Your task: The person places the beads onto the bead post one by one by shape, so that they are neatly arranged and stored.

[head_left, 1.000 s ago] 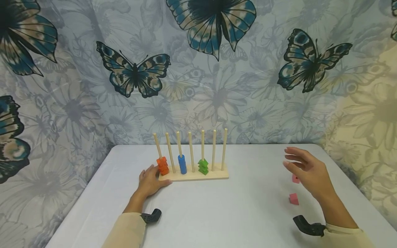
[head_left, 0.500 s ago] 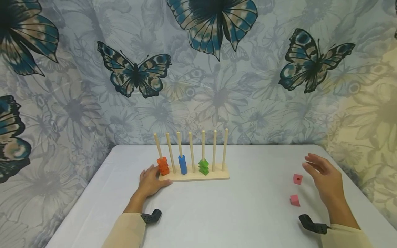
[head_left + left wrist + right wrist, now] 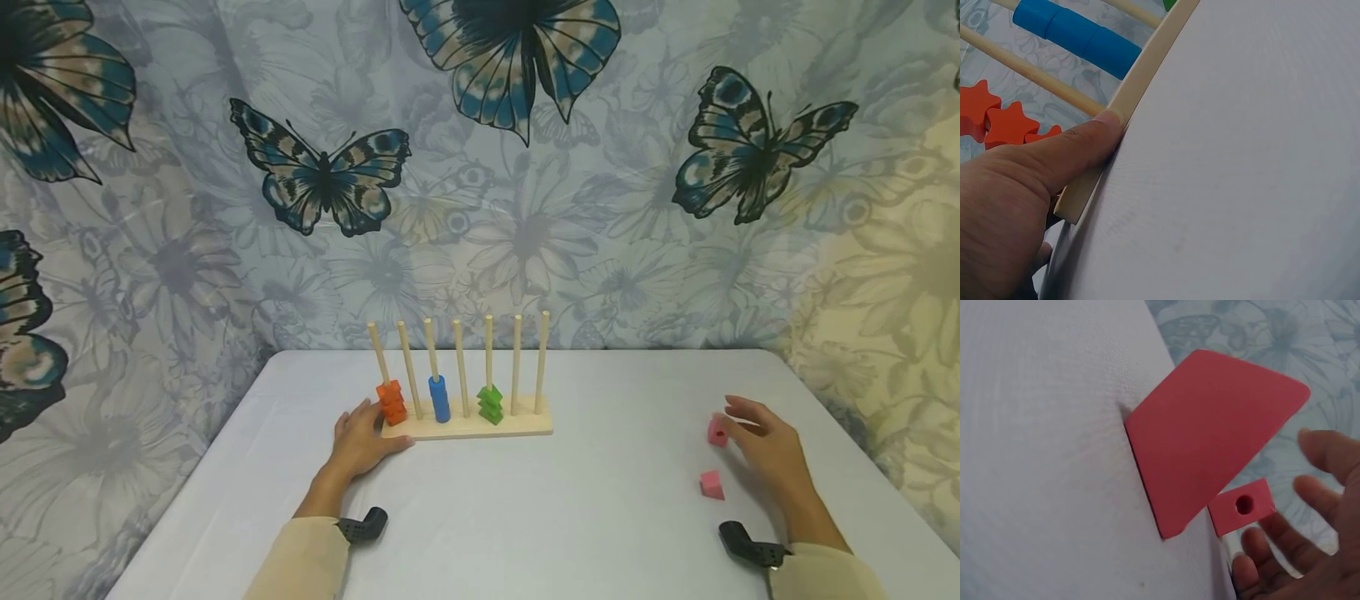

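Observation:
My left hand (image 3: 362, 443) grips the left end of a wooden peg stand (image 3: 487, 429), its thumb on the base's front edge in the left wrist view. The stand's pegs carry orange star-shaped beads (image 3: 392, 403), blue cylinder beads (image 3: 439, 399) and green beads (image 3: 491, 404). My right hand (image 3: 772, 454) is at the farther pink block (image 3: 717, 431), with fingertips close against it. In the right wrist view the fingers are spread and loosely bent beside that holed block (image 3: 1242, 506). A nearer pink block (image 3: 712, 485), with a four-sided slanted face, stands on the table in front.
The white table (image 3: 585, 517) ends at a butterfly-patterned cloth backdrop (image 3: 525, 233). Several pegs of the stand bear no beads. A black wrist camera (image 3: 750, 546) juts inward from the right wrist, near the closer pink block.
My right hand first drew back to the right and down, then came left and lower to the farther pink block, which looks slightly turned. My left hand stays on the stand.

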Demonstrator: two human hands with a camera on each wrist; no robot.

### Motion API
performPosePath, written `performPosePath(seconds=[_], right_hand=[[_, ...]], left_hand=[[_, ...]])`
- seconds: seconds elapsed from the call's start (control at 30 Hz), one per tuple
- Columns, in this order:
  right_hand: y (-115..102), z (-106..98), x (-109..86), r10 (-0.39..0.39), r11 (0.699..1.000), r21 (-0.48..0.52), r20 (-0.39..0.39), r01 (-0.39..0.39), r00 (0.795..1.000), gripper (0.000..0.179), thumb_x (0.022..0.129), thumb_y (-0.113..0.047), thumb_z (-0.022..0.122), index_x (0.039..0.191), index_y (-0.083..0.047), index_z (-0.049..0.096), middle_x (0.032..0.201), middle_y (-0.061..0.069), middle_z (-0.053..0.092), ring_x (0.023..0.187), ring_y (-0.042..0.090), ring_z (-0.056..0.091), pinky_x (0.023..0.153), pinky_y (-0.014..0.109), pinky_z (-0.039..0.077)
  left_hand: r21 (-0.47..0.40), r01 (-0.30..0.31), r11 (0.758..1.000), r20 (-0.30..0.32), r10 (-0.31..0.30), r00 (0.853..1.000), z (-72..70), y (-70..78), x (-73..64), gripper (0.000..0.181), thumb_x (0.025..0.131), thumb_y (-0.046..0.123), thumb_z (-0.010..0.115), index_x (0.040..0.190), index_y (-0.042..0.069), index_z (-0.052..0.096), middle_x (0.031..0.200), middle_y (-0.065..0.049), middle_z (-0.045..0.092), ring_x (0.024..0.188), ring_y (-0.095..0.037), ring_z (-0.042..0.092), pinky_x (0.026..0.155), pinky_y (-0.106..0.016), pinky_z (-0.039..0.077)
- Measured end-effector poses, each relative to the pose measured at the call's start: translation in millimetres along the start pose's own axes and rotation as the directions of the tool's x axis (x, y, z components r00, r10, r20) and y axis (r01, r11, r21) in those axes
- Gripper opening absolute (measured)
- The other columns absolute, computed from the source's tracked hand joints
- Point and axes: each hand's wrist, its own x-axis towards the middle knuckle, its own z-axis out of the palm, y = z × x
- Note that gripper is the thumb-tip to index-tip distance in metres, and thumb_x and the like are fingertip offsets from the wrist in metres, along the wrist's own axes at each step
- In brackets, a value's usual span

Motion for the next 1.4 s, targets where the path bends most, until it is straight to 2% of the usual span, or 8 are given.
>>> performPosePath(seconds=[0.13,0.33,0.57,0.8,1.03,1.17,1.27,1.4], right_hand=[[1,2,-1.9,-0.015,0.998,-0.065,0.032,0.017,0.999,0.062,0.094,-0.046,0.059,0.138,-0.003,0.049,0.127,0.023,0.054,0.090,0.000,0.050,0.069,0.025,0.042],[2,6,1.6,-0.065,0.987,-0.143,0.031,0.069,0.997,0.055,0.094,-0.042,0.061,0.130,0.000,0.055,0.115,0.025,0.059,0.095,0.030,0.058,0.071,0.039,0.044],[4,6,4.1,-0.181,0.948,-0.259,0.033,0.184,0.983,0.036,0.092,-0.028,0.066,0.113,0.002,0.066,0.096,0.020,0.065,0.084,0.033,0.061,0.064,0.040,0.044],[3,7,1.9,-0.200,0.944,-0.272,-0.012,0.189,0.980,0.028,0.089,-0.021,0.066,0.108,-0.001,0.066,0.089,0.015,0.065,0.080,0.031,0.058,0.062,0.040,0.042],[1,8,-0.1,-0.175,0.965,-0.205,-0.035,0.165,0.984,0.037,0.089,-0.015,0.064,0.122,0.001,0.061,0.101,0.025,0.063,0.091,0.039,0.060,0.067,0.042,0.045],[-5,6,-2.3,-0.074,0.993,-0.091,-0.001,0.073,0.997,0.045,0.094,-0.029,0.062,0.127,0.002,0.058,0.114,0.022,0.059,0.093,0.019,0.059,0.070,0.028,0.047],[-12,3,-2.5,-0.032,0.999,0.019,0.013,0.032,0.999,0.049,0.093,-0.038,0.064,0.124,0.000,0.060,0.114,0.012,0.059,0.088,-0.001,0.056,0.067,0.016,0.044],[-22,0,-2.4,-0.038,0.986,0.166,0.020,0.034,0.999,0.045,0.090,-0.035,0.069,0.118,-0.001,0.061,0.101,-0.001,0.062,0.082,-0.003,0.063,0.068,0.015,0.047]], left_hand=[[0.009,-0.001,1.000,0.003,0.001,1.000,-1.0,1.0,-0.4,0.086,0.073,0.048,0.081,0.141,0.004,0.049,0.142,-0.021,0.045,0.139,-0.039,0.023,0.110,-0.058,-0.001],[0.016,-0.005,1.000,0.003,0.005,1.000,-0.7,0.2,1.3,0.087,0.074,0.049,0.080,0.141,0.004,0.048,0.142,-0.021,0.045,0.139,-0.040,0.023,0.110,-0.058,0.000],[0.004,-0.013,1.000,-0.001,0.013,1.000,-0.2,1.8,2.2,0.086,0.073,0.049,0.081,0.139,0.004,0.050,0.141,-0.021,0.047,0.139,-0.040,0.024,0.110,-0.058,0.000],[0.001,-0.010,1.000,0.002,0.010,1.000,-0.6,1.6,0.9,0.087,0.074,0.048,0.080,0.141,0.004,0.048,0.142,-0.020,0.046,0.139,-0.039,0.023,0.110,-0.058,-0.001],[0.020,-0.002,1.000,0.006,0.002,1.000,0.4,0.6,1.5,0.088,0.074,0.050,0.080,0.141,0.004,0.048,0.142,-0.020,0.046,0.139,-0.039,0.023,0.110,-0.058,0.000],[0.024,0.003,1.000,0.013,-0.003,1.000,0.9,0.5,1.5,0.089,0.074,0.051,0.080,0.141,0.004,0.047,0.143,-0.020,0.045,0.140,-0.039,0.022,0.110,-0.057,-0.001],[0.022,0.005,1.000,0.012,-0.006,1.000,0.6,0.5,1.7,0.088,0.074,0.051,0.080,0.140,0.002,0.048,0.142,-0.020,0.046,0.140,-0.039,0.022,0.111,-0.057,-0.001],[0.022,0.012,1.000,0.013,-0.013,1.000,0.4,0.7,1.6,0.089,0.074,0.051,0.080,0.139,0.000,0.048,0.142,-0.022,0.046,0.140,-0.039,0.022,0.111,-0.056,-0.001]])
